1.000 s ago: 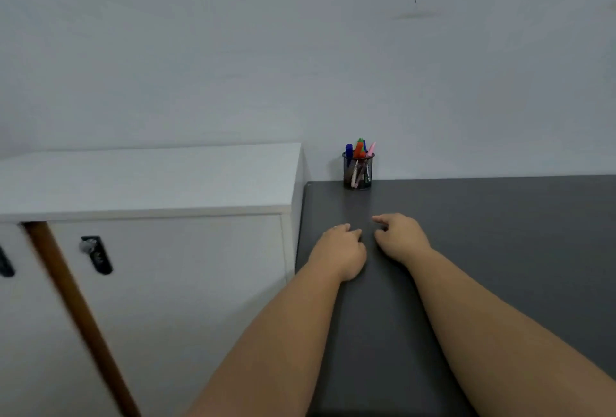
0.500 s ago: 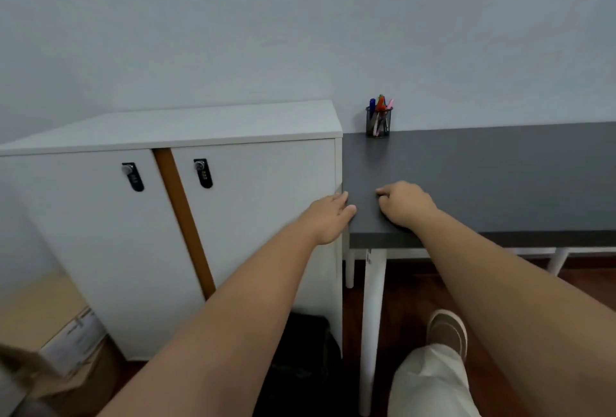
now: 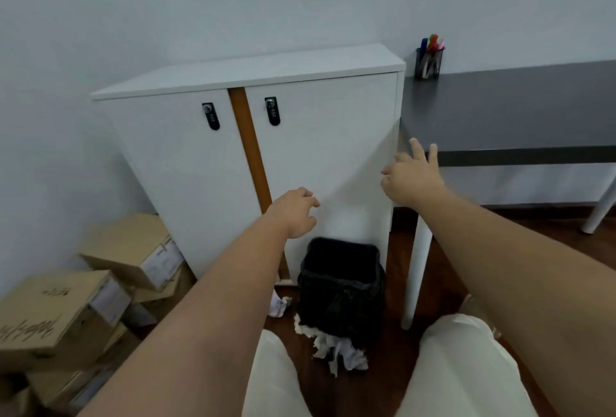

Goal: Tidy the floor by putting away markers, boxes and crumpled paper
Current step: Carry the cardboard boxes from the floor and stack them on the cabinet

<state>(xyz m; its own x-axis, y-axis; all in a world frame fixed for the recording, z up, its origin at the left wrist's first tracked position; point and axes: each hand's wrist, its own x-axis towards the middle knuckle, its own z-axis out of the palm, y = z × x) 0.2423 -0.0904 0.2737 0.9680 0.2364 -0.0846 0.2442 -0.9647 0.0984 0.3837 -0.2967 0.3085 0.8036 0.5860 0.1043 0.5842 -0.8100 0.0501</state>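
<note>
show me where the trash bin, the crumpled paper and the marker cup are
trash bin point(image 3: 340, 296): head view, on the front wall of its black liner.
crumpled paper point(image 3: 336, 351): head view, on the middle of the wad on the floor in front of the bin.
marker cup point(image 3: 428, 65): head view, on its dark mesh side.

Handwritten scrawl is showing on the near left box, and white labels on other boxes, all illegible.

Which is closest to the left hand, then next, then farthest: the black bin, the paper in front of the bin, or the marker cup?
From the left hand:
1. Black bin, right below.
2. Crumpled paper, on the floor before it.
3. Marker cup, on the desk, far right.
</note>
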